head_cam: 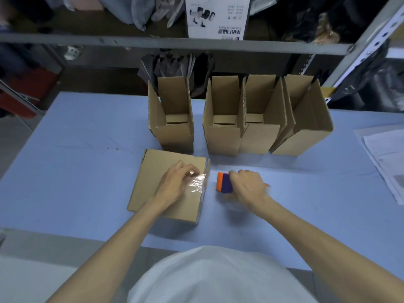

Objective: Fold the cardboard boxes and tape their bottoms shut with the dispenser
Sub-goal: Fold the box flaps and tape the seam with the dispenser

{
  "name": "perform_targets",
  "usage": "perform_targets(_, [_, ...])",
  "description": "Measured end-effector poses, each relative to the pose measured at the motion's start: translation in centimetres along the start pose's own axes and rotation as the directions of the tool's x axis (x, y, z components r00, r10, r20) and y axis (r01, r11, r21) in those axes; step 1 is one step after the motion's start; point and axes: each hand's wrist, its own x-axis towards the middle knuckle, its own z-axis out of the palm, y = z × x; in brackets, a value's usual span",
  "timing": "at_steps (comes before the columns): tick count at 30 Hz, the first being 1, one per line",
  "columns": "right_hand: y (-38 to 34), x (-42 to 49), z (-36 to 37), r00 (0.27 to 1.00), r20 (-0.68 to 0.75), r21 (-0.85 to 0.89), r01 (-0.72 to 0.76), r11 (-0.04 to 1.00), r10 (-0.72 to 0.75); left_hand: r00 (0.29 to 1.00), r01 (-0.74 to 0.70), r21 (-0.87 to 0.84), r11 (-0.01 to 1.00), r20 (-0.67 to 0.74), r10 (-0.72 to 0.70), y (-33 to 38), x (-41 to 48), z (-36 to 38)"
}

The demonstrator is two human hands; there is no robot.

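Cardboard box [161, 193] lies bottom-up near the table's [76, 149] front edge. Four upright boxes [220, 130] stand close behind it. Bare cloth stretches to its left, and to its right as far as the papers [384, 158]. The left hand [175, 182] rests on the box with fingers bent onto the tape [197, 181] at the right edge; pinching or only pressing, I cannot tell. The right hand [247, 186], blurred, is clenched round the dispenser [224, 182], just right of the box.
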Motion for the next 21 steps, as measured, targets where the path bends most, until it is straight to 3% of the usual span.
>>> perform_targets(3, [1.3,-1.1,1.2,0.987,-0.084,0.133,-0.129,0.983,0.141,0.987,-0.087,0.191,0.978,0.152,0.058,0.9,0.2,0.7])
perform_targets(6, [1.7,-1.5,2.3,0.972,-0.109,0.181,-0.188,0.965,0.21,0.955,-0.266,0.492,0.829,0.254,0.155,1.5,0.4,1.8])
perform_targets(11, [1.3,-1.5,4.2,0.959,-0.08,0.26,-0.245,0.934,0.273,0.947,-0.227,0.663,0.714,0.321,0.004,3.1,1.0,2.7])
perform_targets(13, [1.0,-1.5,4.9,0.957,-0.084,0.262,-0.249,0.932,0.279,0.937,-0.232,0.682,0.694,0.348,-0.029,3.6,1.3,2.8])
perform_targets(14, [0.8,-1.5,5.3,0.959,-0.088,0.245,-0.242,0.939,0.27,0.941,-0.204,0.652,0.731,0.336,-0.037,3.8,1.5,2.7])
perform_targets(18, [0.6,-0.9,6.6,0.969,-0.101,0.223,-0.2,0.954,0.227,0.993,-0.089,0.533,0.841,0.112,0.034,4.4,3.8,2.1])
perform_targets(21, [0.7,-0.8,7.5,0.972,-0.077,0.291,-0.192,0.937,0.223,0.989,0.015,0.563,0.826,0.115,-0.097,4.1,6.5,2.5])
